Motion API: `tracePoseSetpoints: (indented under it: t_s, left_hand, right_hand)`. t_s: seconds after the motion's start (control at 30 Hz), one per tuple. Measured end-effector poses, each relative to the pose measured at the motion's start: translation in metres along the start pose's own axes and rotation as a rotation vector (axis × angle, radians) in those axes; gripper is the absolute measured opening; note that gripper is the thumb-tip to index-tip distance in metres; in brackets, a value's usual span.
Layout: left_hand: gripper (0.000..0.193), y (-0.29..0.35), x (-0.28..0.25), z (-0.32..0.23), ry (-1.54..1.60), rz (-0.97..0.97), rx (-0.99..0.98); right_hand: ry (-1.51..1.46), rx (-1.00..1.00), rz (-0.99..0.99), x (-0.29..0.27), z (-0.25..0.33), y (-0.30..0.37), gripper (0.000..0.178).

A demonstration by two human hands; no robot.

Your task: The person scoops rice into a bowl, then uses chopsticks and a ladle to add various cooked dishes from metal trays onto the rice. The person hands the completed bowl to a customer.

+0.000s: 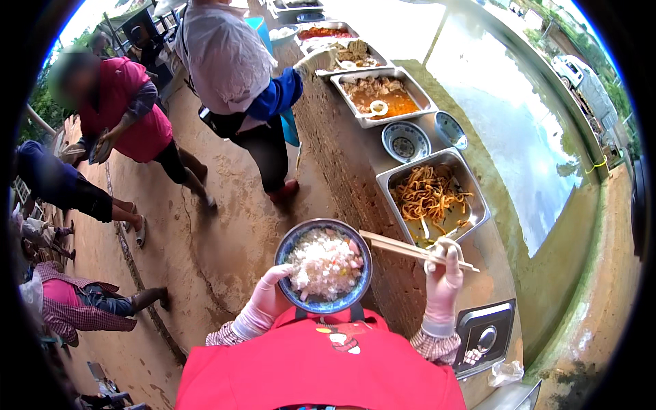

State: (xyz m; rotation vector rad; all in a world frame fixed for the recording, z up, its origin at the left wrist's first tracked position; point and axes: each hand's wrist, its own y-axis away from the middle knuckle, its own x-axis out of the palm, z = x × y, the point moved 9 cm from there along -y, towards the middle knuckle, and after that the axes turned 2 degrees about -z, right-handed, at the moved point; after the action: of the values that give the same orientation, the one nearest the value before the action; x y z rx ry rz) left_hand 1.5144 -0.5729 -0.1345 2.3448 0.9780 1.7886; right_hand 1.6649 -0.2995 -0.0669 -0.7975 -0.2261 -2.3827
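A blue-patterned bowl (282, 265) full of rice (325, 265) with small pink and orange bits is in front of my red apron. My gloved left hand (268, 294) grips its left rim, thumb over the edge. To the right, my gloved right hand (444, 273) closes around a pair of wooden chopsticks (396, 244). They point left toward the bowl's rim. Just beyond that hand, a steel tray (484, 205) holds brown noodle-like strips (425, 193), with a pale handle lying in it.
Two patterned bowls (406, 141) (451, 130) stand past the noodle tray. Several steel food trays (427, 102) line the ledge beyond. Nearer me lies a steel lid (509, 321). A person in a white top (225, 61) stands at the ledge; a person in pink (140, 109) stands further left.
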Motion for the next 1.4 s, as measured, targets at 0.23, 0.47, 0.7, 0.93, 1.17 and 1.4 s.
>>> tracePoseSetpoints:
  t_s: [0.23,0.47,0.7,0.93,1.17,1.4]
  left_hand:
    - [0.033,-0.012,-0.057,-0.172,-0.035,-0.064,0.04]
    - [0.038,-0.035,-0.091,-0.303,-0.039,-0.164,0.087]
    - [0.04,-0.105,-0.092,-0.373,-0.123,-0.267,0.169]
    - [0.042,-0.191,-0.062,-0.379,-0.035,-0.237,0.094]
    - [0.04,-0.256,-0.045,-0.394,-0.131,-0.177,-0.083]
    - [0.042,-0.342,-0.021,-0.386,-0.277,0.005,-0.238]
  right_hand:
    - [-0.243,0.172,0.084,0.161,-0.131,-0.064,0.03]
    - [-0.336,0.284,0.109,0.258,-0.192,-0.106,0.022]
    - [0.051,0.364,0.382,0.345,-0.178,-0.131,0.033]
    - [0.333,0.405,0.572,0.407,-0.205,-0.152,0.034]
    - [0.331,-0.012,0.254,0.336,-0.124,-0.26,0.043]
    - [0.547,-0.103,0.045,0.307,-0.113,-0.328,0.029]
